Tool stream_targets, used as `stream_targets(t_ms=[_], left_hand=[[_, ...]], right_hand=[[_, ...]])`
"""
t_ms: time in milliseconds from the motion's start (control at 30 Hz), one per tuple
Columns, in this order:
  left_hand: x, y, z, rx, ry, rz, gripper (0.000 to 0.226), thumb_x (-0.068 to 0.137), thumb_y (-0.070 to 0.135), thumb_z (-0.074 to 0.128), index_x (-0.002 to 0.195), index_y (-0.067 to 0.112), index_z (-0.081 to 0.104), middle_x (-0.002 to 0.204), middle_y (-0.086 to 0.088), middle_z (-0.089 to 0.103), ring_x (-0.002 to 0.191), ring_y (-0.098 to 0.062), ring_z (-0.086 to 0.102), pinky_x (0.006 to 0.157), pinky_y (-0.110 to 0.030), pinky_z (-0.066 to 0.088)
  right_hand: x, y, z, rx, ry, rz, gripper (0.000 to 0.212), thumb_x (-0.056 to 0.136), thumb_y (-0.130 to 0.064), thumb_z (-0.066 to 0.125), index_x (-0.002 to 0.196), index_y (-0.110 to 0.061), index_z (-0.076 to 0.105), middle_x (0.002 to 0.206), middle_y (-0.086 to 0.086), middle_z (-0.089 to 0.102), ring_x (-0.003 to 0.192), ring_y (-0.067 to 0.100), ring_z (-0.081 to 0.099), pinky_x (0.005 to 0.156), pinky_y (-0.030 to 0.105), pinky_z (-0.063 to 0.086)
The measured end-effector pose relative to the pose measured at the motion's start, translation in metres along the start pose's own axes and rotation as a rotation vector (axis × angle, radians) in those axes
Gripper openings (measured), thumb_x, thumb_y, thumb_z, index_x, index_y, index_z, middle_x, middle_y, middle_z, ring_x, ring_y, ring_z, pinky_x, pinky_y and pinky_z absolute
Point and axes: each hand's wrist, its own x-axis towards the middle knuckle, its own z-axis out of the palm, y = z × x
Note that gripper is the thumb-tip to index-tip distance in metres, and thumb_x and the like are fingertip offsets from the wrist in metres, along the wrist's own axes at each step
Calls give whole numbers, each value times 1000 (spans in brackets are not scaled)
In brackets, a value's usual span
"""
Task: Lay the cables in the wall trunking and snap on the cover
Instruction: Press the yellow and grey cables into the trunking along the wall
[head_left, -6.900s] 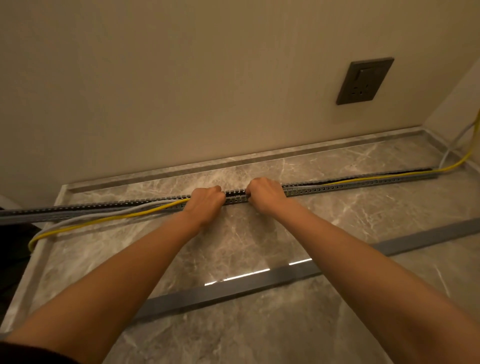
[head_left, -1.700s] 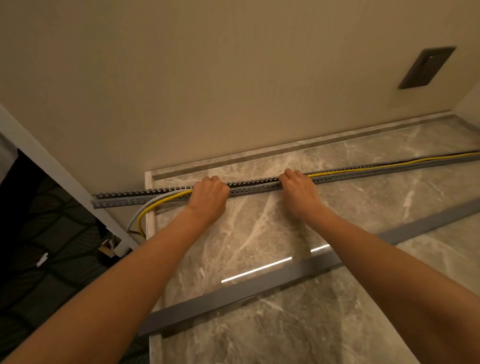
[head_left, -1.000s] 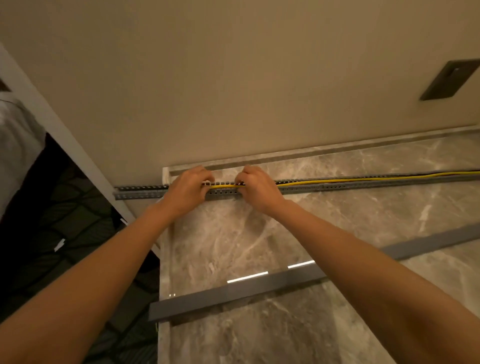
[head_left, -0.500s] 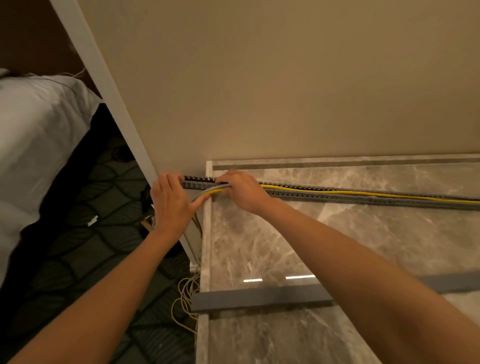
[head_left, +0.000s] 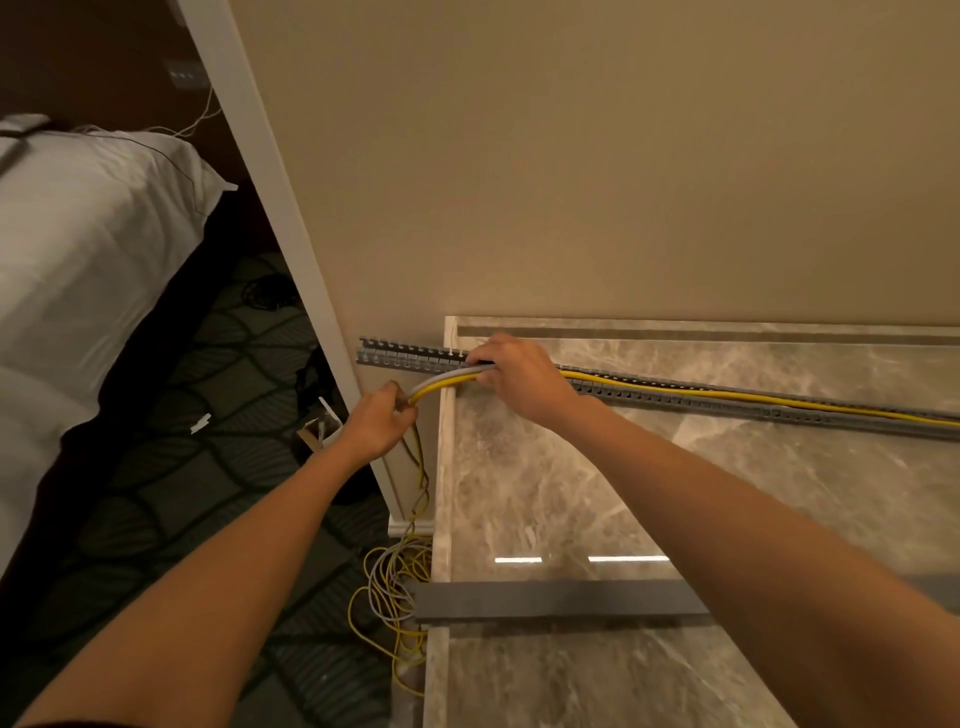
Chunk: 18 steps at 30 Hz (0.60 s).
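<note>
A grey slotted trunking (head_left: 727, 402) lies along the marble top near the wall, its left end sticking out past the top's edge. A yellow cable (head_left: 753, 399) and a grey cable (head_left: 441, 375) run inside it. My right hand (head_left: 519, 379) presses the cables down into the channel near its left end. My left hand (head_left: 376, 423), just beyond the marble edge, is closed around both cables where they curve out and drop. The flat grey cover (head_left: 561, 600) lies loose on the marble, nearer to me.
The marble top (head_left: 675, 509) ends at a left edge. Coiled yellow and grey cable slack (head_left: 395, 587) hangs beside it over patterned carpet. A white wall trim (head_left: 291, 249) runs diagonally, and a white bed (head_left: 78, 249) stands at the left.
The view has swung further left. My left hand has slid off the trunking's end and gripped the cables below it; my right hand stays pressing near the left end.
</note>
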Motion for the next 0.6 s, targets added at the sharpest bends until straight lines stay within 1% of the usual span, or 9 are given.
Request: stream_targets(t_ms=[67, 200, 267, 300, 367, 433, 467, 533, 600], left_hand=[[-3, -3, -1, -83, 59, 13, 13, 92, 8, 54, 81, 7, 47, 82, -13, 55, 75, -25, 51, 67, -30, 39], [-8, -6, -6, -192, 162, 30, 20, 90, 3, 55, 73, 11, 46, 76, -11, 59, 69, -21, 53, 54, -23, 37], [-6, -5, -13, -238, 110, 12, 31, 88, 1, 58, 69, 21, 43, 74, -5, 57, 68, -18, 55, 59, -22, 42], [-6, -3, -16, -243, 60, 2, 30, 86, 0, 60, 73, 23, 45, 79, -3, 57, 74, -18, 56, 65, -25, 45], [-7, -1, -21, -197, -81, -15, 25, 83, -3, 62, 97, 16, 54, 100, -5, 57, 87, -19, 54, 75, -29, 45], [-8, 3, -17, -118, -205, -7, 46, 81, -3, 65, 123, 11, 51, 110, -3, 52, 93, -18, 52, 79, -29, 44], [-8, 6, -12, -100, -234, 13, 45, 80, -2, 66, 121, 11, 54, 108, -2, 53, 94, -19, 51, 81, -29, 44], [-10, 10, -1, -70, -214, 25, 17, 80, 1, 68, 89, 15, 61, 93, -3, 58, 91, -20, 54, 78, -28, 44], [-9, 8, 2, -15, -90, -5, 32, 83, 6, 66, 62, 22, 48, 74, -3, 55, 82, -22, 56, 65, -25, 42]], right_hand=[[1, 0, 1, -24, 5, 0, 27, 92, -6, 50, 116, -7, 64, 115, 18, 61, 102, 34, 58, 88, 42, 47], [0, 0, 5, -58, 29, -12, 24, 93, -7, 50, 111, -7, 66, 111, 18, 62, 99, 35, 59, 84, 44, 48], [-2, 0, 7, -50, 51, -11, 24, 94, -7, 49, 112, -6, 65, 113, 18, 63, 102, 36, 59, 86, 45, 49], [-3, 0, 8, -49, 63, -7, 25, 94, -7, 49, 114, -5, 64, 115, 17, 63, 104, 35, 59, 88, 46, 49], [-4, -1, 9, -54, 76, 5, 27, 94, -7, 49, 117, -6, 64, 118, 16, 64, 107, 34, 59, 91, 45, 48], [-5, -2, 9, -55, 71, 13, 28, 94, -7, 49, 119, -7, 63, 119, 15, 64, 110, 33, 58, 93, 43, 48], [-4, -2, 9, -56, 65, 18, 29, 94, -7, 50, 119, -8, 63, 120, 15, 65, 111, 32, 58, 94, 43, 47], [-4, -2, 8, -51, 58, 21, 29, 94, -7, 50, 120, -7, 62, 120, 15, 65, 112, 32, 58, 96, 43, 47], [-4, -3, 7, -53, 53, 20, 29, 94, -6, 49, 120, -7, 62, 119, 15, 66, 111, 33, 59, 94, 43, 47]])
